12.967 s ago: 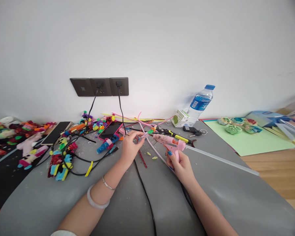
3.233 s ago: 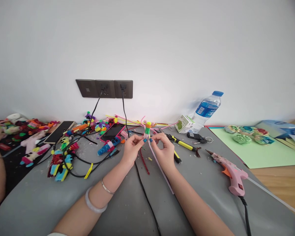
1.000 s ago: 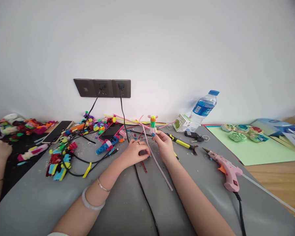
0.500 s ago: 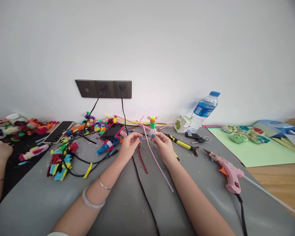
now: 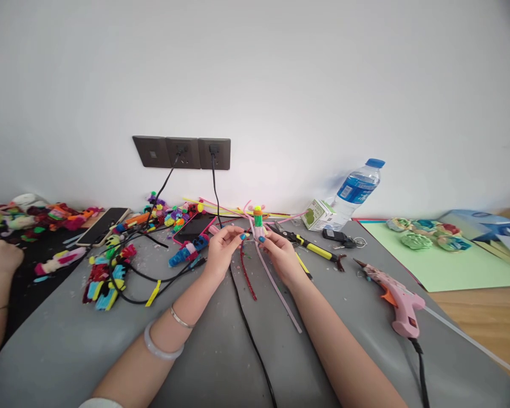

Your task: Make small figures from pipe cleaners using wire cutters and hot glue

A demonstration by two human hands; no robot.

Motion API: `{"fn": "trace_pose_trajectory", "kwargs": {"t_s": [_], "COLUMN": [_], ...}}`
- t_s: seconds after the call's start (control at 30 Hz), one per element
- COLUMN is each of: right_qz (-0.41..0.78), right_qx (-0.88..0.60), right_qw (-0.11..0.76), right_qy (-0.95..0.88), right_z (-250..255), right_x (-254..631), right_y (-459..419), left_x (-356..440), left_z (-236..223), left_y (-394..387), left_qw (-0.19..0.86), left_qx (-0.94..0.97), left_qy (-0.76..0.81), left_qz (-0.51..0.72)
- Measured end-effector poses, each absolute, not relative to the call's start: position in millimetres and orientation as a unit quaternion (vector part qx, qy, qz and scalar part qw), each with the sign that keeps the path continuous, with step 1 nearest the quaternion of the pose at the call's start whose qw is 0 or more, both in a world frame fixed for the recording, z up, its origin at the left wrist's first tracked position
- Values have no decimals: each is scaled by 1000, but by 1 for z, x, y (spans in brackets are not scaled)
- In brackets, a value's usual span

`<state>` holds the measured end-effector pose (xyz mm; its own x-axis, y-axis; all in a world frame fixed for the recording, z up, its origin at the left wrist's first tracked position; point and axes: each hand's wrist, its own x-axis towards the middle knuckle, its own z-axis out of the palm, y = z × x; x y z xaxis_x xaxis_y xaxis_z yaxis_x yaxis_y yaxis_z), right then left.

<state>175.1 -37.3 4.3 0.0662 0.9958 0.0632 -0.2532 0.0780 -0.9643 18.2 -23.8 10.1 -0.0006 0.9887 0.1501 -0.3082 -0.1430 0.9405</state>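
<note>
My right hand [image 5: 281,256] has the small green, orange and pink figure [image 5: 259,221] pinched at its lower end, upright above the grey tabletop [image 5: 221,354]. My left hand [image 5: 221,250] is just beside it, thumb and fingertips drawn together; can't tell if anything's between them. Pale pink stem [image 5: 280,294] and red stem [image 5: 249,279] lie near my hands. Yellow-black pliers [image 5: 317,247] are right of the figure; pink glue gun [image 5: 404,309] lies farther right, its nozzle pointing toward the pliers.
</note>
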Motion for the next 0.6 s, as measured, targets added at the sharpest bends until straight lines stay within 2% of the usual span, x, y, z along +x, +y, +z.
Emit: {"fn": "trace_pose_trajectory", "kwargs": {"t_s": [0.6], "right_qz": [542], "right_qx": [-426], "right_qw": [552], "right_qy": [-468], "right_z": [1], "right_x": [174], "right_y": [-40], "left_x": [18], "left_z": [13], "left_y": [-27], "left_qw": [494], "left_qx": [483], "left_qy": [380], "left_qz": [615]}}
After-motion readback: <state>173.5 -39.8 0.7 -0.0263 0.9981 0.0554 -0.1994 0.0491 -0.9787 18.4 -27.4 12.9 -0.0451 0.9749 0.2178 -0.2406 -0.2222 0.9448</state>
